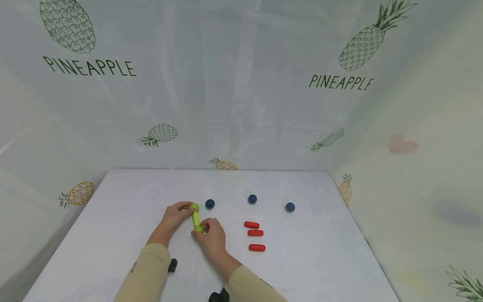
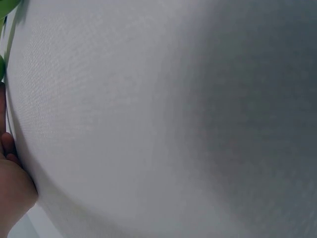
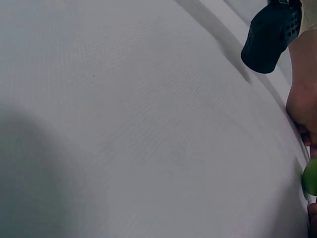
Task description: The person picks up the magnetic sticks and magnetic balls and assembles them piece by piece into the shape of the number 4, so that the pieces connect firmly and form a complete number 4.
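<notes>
A light green stick [image 1: 196, 219] stands between two green balls on the white table, one at each end. At the far green ball [image 1: 194, 206], my left hand [image 1: 176, 214] pinches with its fingertips. Thumb and fingers of my right hand [image 1: 213, 237] hold the near green ball [image 1: 198, 230]. Part of a green ball [image 3: 310, 177] shows at the edge of the right wrist view, close to fingers. The left wrist view catches a bit of green [image 2: 6, 7] and part of a hand [image 2: 15, 191] at its left side; the grips themselves are hidden there.
Three dark blue balls, the nearest to my hands being this blue ball [image 1: 209, 204], lie spread along the back. Three red sticks, including the front red stick [image 1: 257, 248], lie right of my right hand. A pineapple-print cloth [image 1: 241, 105] hangs behind the white table [image 1: 309, 260].
</notes>
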`<state>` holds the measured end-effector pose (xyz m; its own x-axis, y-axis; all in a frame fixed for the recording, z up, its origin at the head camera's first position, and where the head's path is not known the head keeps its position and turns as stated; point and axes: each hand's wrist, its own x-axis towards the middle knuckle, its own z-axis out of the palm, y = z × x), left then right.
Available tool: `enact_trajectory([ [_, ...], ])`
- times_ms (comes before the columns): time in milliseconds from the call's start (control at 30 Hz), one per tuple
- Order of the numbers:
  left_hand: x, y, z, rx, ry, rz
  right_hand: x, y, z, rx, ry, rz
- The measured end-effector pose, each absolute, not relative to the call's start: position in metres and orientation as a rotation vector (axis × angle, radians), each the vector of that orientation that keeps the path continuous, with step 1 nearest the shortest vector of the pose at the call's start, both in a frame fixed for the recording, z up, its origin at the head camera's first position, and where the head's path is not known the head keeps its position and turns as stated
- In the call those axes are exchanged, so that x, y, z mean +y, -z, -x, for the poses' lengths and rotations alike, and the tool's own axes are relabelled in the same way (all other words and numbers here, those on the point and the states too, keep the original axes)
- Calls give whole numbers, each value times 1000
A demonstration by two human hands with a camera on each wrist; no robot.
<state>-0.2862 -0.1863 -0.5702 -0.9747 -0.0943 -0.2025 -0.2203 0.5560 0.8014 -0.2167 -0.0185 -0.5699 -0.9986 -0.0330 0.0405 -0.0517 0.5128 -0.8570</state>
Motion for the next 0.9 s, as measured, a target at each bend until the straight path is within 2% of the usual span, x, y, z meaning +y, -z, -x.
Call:
enact_trajectory([
  [900, -187, 574, 289, 2686, -1341, 213, 4, 559, 215, -2666, -1805, -135],
])
